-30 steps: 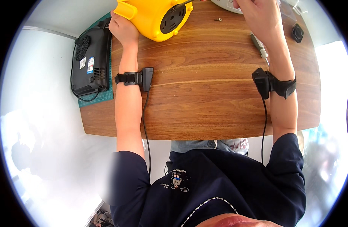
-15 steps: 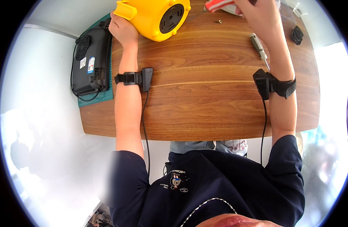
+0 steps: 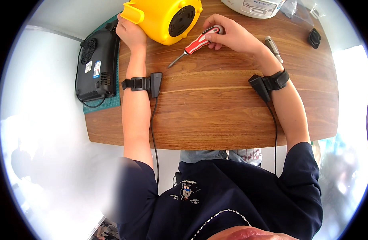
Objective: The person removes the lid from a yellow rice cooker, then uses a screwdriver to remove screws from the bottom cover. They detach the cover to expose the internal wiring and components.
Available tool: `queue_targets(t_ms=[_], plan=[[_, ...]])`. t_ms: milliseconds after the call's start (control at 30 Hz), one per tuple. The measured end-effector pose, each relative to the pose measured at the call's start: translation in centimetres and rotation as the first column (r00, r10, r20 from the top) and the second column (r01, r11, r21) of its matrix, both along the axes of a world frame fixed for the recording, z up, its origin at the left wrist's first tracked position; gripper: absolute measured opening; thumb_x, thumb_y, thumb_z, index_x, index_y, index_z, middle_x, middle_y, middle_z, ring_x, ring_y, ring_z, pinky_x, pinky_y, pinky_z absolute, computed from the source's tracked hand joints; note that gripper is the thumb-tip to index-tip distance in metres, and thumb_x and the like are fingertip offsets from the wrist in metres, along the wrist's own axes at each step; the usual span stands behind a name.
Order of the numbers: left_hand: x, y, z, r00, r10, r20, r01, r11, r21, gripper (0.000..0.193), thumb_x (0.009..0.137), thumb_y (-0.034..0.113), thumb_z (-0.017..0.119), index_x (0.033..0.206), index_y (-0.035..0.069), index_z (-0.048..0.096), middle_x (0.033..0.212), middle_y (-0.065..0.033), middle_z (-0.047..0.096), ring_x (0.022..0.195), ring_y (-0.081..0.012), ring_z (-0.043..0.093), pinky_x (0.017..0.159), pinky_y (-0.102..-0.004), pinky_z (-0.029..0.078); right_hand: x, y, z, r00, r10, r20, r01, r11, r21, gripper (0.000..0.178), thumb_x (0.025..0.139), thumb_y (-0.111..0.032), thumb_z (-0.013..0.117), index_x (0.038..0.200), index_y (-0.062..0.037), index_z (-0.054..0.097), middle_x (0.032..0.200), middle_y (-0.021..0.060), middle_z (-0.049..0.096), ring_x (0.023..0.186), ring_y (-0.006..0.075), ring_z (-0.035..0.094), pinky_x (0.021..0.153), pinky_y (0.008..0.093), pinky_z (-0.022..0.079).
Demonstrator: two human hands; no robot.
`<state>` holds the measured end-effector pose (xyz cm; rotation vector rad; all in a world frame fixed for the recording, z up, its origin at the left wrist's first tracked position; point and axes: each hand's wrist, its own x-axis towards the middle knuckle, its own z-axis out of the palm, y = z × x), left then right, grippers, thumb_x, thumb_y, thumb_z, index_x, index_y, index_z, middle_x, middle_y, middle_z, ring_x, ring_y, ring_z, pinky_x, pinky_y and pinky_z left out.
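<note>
A yellow plastic appliance [image 3: 166,18] lies on its side at the far edge of the wooden table [image 3: 216,108], its round black vented base facing me. My left hand [image 3: 130,32] grips its left side by the yellow spout. My right hand [image 3: 228,34] holds a red-and-white handled screwdriver [image 3: 198,40] by the handle end, with the metal tip pointing down-left and resting near the table surface, just below the appliance.
A black flat appliance [image 3: 96,66] sits on a green cutting mat [image 3: 106,105] at the left. A white cooker [image 3: 258,6] stands at the far edge. A grey tool [image 3: 273,47] and a small black knob [image 3: 314,38] lie at the right. Both wrists carry black strapped devices with cables.
My right hand has come back from the far right edge toward the yellow appliance, now holding the red screwdriver. The left hand keeps its hold on the appliance.
</note>
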<state>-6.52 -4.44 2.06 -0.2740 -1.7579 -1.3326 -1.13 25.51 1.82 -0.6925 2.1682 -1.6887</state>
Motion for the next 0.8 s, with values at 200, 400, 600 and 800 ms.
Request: queue_targets(t_ms=[200, 400, 600, 800], plan=[[-0.3, -0.3, -0.2, 1.000, 0.003, 0.014, -0.004, 1.000, 0.017, 0.058, 0.113, 0.041, 0.034, 0.090, -0.003, 0.063, 0.078, -0.0060, 0.070, 0.072, -0.0140, 0.062, 0.068, -0.0315, 0.046, 0.3, -0.3, 0.4, 0.908, 0.040, -0.417, 0.067, 0.969, 0.239, 0.037, 0.088, -0.022, 0.081, 0.119, -0.0084, 0.066, 0.098, 0.0069, 0.072, 0.083, 0.0190, 0.066, 0.074, 0.0350, 0.052], [-0.4, -0.1, -0.1, 1.000, -0.002, 0.024, 0.001, 0.999, 0.053, 0.059, 0.113, 0.039, 0.034, 0.086, -0.004, 0.064, 0.078, -0.0059, 0.070, 0.072, -0.0140, 0.061, 0.068, -0.0317, 0.046, 0.2, -0.1, -0.2, 0.854, 0.054, -0.518, 0.123, 0.946, 0.302, 0.041, 0.080, -0.020, 0.087, 0.115, -0.0092, 0.071, 0.102, 0.0078, 0.072, 0.090, 0.0261, 0.065, 0.079, 0.0361, 0.052], [-0.3, -0.5, -0.3, 0.997, -0.052, 0.063, 0.048, 0.996, 0.077, 0.056, 0.113, 0.040, 0.037, 0.091, -0.002, 0.066, 0.081, -0.0041, 0.069, 0.076, -0.0121, 0.061, 0.068, -0.0314, 0.046, 0.4, -0.4, 0.0, 0.784, 0.019, -0.621, 0.145, 0.966, 0.213, 0.036, 0.081, -0.016, 0.085, 0.113, -0.0076, 0.072, 0.104, 0.0065, 0.071, 0.095, 0.0275, 0.065, 0.084, 0.0376, 0.053], [-0.5, 0.4, -0.3, 0.943, -0.302, 0.143, 0.195, 0.846, 0.497, 0.045, 0.112, 0.039, 0.042, 0.117, 0.001, 0.065, 0.110, -0.0044, 0.071, 0.094, -0.0132, 0.066, 0.077, -0.0310, 0.054, 0.4, -1.3, 2.4, 0.516, -0.161, -0.841, 0.317, 0.948, 0.013, 0.026, 0.083, -0.018, 0.081, 0.106, -0.0096, 0.074, 0.093, 0.0042, 0.070, 0.090, 0.0263, 0.064, 0.083, 0.0389, 0.053]])
